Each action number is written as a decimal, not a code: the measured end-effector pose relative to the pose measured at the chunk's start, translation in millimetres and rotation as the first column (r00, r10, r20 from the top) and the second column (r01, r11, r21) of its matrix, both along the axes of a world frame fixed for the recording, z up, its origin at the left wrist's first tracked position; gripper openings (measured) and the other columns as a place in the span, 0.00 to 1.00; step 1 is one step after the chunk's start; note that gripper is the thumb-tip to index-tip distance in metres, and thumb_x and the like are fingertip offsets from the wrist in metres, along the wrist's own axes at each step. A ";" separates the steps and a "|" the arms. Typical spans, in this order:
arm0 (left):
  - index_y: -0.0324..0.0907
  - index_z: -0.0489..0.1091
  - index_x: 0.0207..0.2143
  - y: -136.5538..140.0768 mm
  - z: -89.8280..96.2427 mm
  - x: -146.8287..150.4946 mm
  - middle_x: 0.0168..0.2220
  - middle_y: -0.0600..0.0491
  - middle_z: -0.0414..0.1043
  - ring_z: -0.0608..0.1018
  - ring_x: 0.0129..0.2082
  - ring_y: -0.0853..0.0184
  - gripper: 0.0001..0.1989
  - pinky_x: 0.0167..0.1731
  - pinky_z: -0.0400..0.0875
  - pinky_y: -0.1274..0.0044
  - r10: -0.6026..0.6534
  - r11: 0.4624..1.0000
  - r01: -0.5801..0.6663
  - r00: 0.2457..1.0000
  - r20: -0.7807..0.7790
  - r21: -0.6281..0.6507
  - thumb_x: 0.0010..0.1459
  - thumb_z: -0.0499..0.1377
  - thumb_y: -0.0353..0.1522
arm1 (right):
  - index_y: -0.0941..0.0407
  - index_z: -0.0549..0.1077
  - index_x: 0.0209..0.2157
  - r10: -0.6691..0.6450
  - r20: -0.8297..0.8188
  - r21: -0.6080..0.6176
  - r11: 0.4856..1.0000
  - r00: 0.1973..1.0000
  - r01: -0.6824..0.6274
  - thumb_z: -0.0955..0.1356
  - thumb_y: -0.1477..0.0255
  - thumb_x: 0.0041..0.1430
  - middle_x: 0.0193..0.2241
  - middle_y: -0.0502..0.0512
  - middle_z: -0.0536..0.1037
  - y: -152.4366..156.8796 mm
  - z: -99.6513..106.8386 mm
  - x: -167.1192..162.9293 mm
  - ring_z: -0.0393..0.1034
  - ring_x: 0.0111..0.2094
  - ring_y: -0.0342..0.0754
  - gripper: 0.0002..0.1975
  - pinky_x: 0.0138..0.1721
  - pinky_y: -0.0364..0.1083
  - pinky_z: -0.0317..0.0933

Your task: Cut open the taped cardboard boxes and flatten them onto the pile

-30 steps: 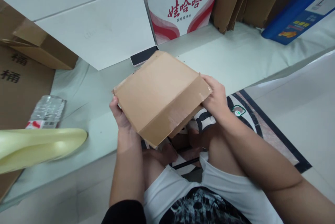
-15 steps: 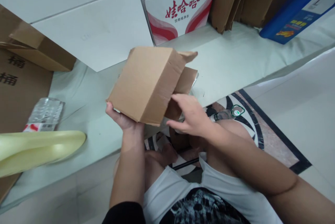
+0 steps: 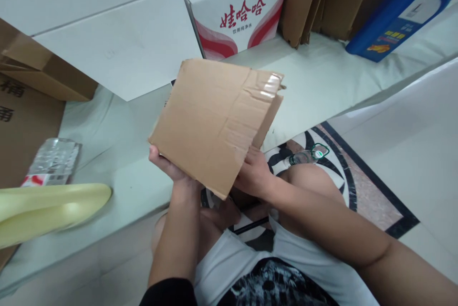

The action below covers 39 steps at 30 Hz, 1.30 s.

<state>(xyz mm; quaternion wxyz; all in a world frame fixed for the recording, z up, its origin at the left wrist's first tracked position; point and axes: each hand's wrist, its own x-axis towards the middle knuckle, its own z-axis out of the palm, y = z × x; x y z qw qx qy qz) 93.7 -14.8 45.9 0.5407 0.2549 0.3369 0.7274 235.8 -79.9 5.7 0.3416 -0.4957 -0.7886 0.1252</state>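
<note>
Left hand holds the brown cardboard box at its near left edge, the thumb at the corner and the other fingers mostly out of sight beneath. Right hand sits at the box's right side with its fingers tucked behind the outstretched flap; whether they pinch the board or only rest against it, I cannot tell. The box is held tilted in front of the person's body, partly over the near edge of the cloth-covered worktop, with the white water carton beyond it.

To manage this well, the left hand should probably carry most of the weight, with its support well under the box rather than at one corner, so that the box does not twist. The flap looks creased and has shiny tape near its far corner, so it likely bends easily; the right hand would do best with light, even pressure close to the fold. A second flap shows behind the first, and fingers could snag between the two.
</note>
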 end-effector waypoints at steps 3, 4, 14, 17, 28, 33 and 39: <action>0.44 0.73 0.39 4.1 0.4 -4.8 0.44 0.51 0.81 0.76 0.57 0.58 0.20 0.48 0.72 0.76 -0.041 0.999 0.041 0.999 0.008 0.008 0.58 0.55 0.50 | 0.50 0.73 0.29 -0.023 0.010 0.215 0.976 1.000 0.020 0.65 0.65 0.65 0.27 0.54 0.75 -4.6 8.8 2.8 0.68 0.33 0.52 0.11 0.39 0.54 0.61; 0.44 0.74 0.40 5.3 1.4 -7.2 0.45 0.50 0.81 0.76 0.58 0.57 0.21 0.50 0.72 0.75 -0.055 0.998 0.055 0.998 0.009 0.014 0.58 0.55 0.50 | 0.50 0.73 0.28 0.007 -0.008 0.286 0.958 1.000 -0.004 0.64 0.62 0.66 0.26 0.54 0.74 -6.3 13.2 5.7 0.68 0.32 0.51 0.14 0.39 0.54 0.60; 0.43 0.75 0.41 10.3 16.2 -53.2 0.41 0.49 0.81 0.78 0.52 0.49 0.24 0.51 0.73 0.64 -0.127 0.992 0.125 0.983 0.135 0.019 0.58 0.54 0.52 | 0.51 0.73 0.45 -0.548 -0.584 -0.202 0.812 0.598 0.547 0.70 0.54 0.57 0.48 0.58 0.78 20.3 35.6 74.4 0.73 0.50 0.54 0.19 0.50 0.55 0.67; 0.43 0.75 0.44 9.0 17.4 -60.0 0.40 0.50 0.82 0.80 0.46 0.52 0.25 0.50 0.74 0.64 -0.131 0.987 0.146 0.969 0.209 -0.061 0.59 0.55 0.53 | 0.52 0.75 0.44 -0.581 -0.638 -0.575 0.796 0.505 0.189 0.76 0.54 0.45 0.46 0.58 0.81 32.4 34.3 90.4 0.77 0.45 0.54 0.27 0.45 0.54 0.72; 0.46 0.74 0.45 11.7 14.2 -76.2 0.42 0.48 0.81 0.82 0.44 0.57 0.25 0.42 0.78 0.67 -0.219 0.956 0.272 0.910 0.352 -0.107 0.58 0.52 0.53 | 0.53 0.77 0.37 -0.526 -0.778 -0.510 0.848 0.344 0.144 0.79 0.54 0.40 0.39 0.59 0.84 11.8 62.2 104.0 0.80 0.44 0.62 0.24 0.44 0.60 0.77; 0.46 0.74 0.39 14.6 9.1 -79.2 0.37 0.49 0.80 0.83 0.40 0.55 0.22 0.40 0.79 0.63 -0.290 0.933 0.342 0.899 0.328 -0.112 0.52 0.58 0.53 | 0.46 0.73 0.28 -0.532 -0.842 -0.371 0.693 0.092 0.618 0.79 0.58 0.35 0.45 0.55 0.82 -8.4 71.5 160.8 0.72 0.59 0.65 0.19 0.38 0.60 0.71; 0.42 0.75 0.34 16.4 4.0 -74.6 0.32 0.49 0.78 0.81 0.32 0.61 0.22 0.38 0.78 0.69 -0.410 0.893 0.440 0.883 0.229 -0.099 0.53 0.60 0.52 | 0.50 0.75 0.39 -0.829 -0.522 -0.165 0.330 0.201 0.930 0.75 0.56 0.39 0.43 0.57 0.81 -28.6 63.9 247.6 0.79 0.38 0.60 0.24 0.29 0.60 0.75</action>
